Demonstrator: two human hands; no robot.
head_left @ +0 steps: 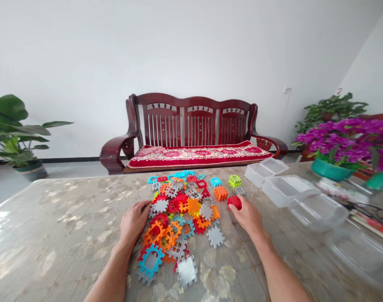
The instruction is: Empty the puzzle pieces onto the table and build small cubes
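A heap of flat interlocking plastic tiles in red, orange, grey, blue and green lies on the marbled table. My left hand rests on the heap's left edge, fingers curled down onto the tiles. My right hand is closed round a red assembled cube at the heap's right side. Just beyond stand an orange cube, a lime-green cube and a blue cube.
Several clear plastic boxes and lids sit at the right of the table, with a purple flower pot behind them. A dark wooden bench stands past the far edge. A leafy plant is at the left.
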